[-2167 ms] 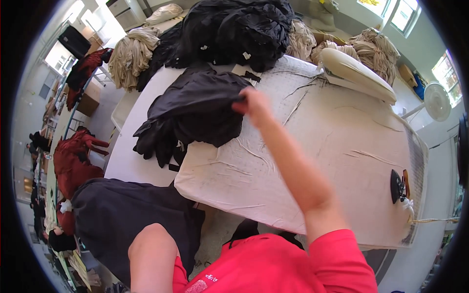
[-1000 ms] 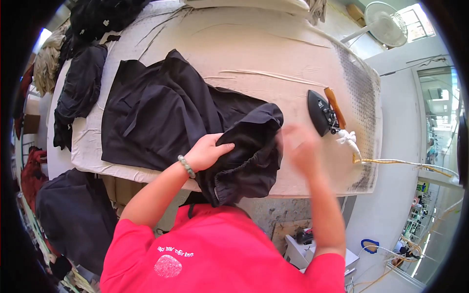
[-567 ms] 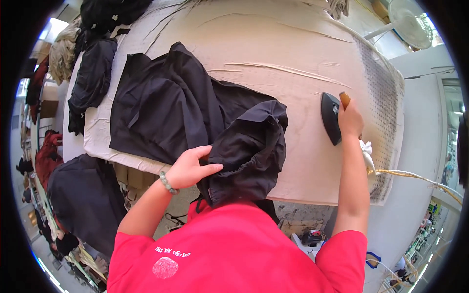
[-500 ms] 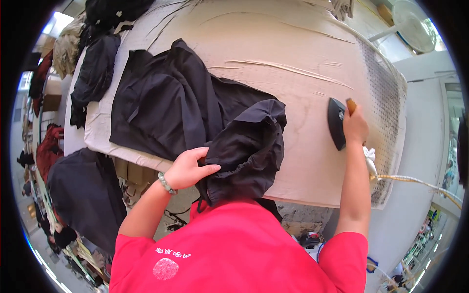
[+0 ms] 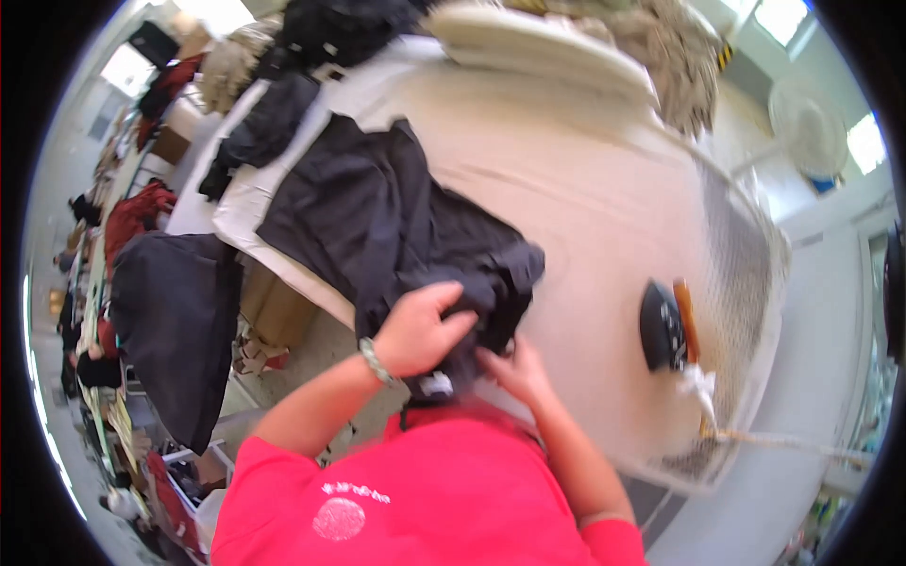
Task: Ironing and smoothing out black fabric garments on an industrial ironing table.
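Note:
A black garment [image 5: 363,208] lies crumpled across the padded pressing table [image 5: 595,208], its bunched near end against my red shirt. My left hand [image 5: 415,335], with a beaded bracelet at the wrist, grips the bunched cloth, thumb and forefinger showing on top. Close by on the right, my right hand [image 5: 519,373] has hold of the garment's near edge; its fingertips are blurred and partly covered by cloth. A small white label shows at this edge. The iron [image 5: 663,325], black with a wooden handle, rests untouched on the table's right part.
A cord [image 5: 783,443] runs from the iron off to the right. Behind stands a padded pressing board [image 5: 547,47] beside beige cloth [image 5: 665,57]. More black garments [image 5: 330,33] lie at the far left. Black cloth [image 5: 175,321] hangs left of the table, near a cardboard box [image 5: 274,307].
My right hand has let go of the iron and moved left to the garment. The garment's raised, open end has collapsed and been gathered. The view has shifted and turned.

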`<move>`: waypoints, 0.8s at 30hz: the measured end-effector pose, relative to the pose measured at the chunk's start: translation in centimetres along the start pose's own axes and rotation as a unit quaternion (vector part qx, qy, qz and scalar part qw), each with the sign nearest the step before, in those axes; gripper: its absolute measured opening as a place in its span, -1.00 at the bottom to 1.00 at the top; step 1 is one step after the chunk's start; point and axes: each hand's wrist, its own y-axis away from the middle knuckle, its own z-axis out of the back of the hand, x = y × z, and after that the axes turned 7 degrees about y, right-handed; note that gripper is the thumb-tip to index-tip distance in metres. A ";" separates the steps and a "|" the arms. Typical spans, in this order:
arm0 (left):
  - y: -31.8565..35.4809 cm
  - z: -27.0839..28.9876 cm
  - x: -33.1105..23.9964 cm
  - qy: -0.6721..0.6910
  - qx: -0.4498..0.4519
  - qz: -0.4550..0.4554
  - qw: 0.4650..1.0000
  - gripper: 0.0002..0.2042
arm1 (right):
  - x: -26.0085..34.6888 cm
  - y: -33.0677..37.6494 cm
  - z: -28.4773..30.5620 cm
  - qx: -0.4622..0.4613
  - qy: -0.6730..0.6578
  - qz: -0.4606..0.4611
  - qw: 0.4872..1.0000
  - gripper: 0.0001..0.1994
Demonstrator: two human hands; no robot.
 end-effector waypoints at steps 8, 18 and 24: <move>1.0 0.5 -11.0 -0.160 -0.185 -0.432 0.868 -0.71 | 6.8 1.4 15.6 -0.310 0.039 0.100 0.945 -0.67; 2.9 2.3 -12.0 0.087 -0.028 -0.317 0.944 -0.66 | 13.0 29.0 21.6 -0.720 0.287 0.409 0.481 -0.48; -20.2 4.1 -7.7 0.041 -0.123 -0.238 0.963 -0.80 | 10.2 11.7 28.9 -0.409 0.613 0.101 0.668 -0.75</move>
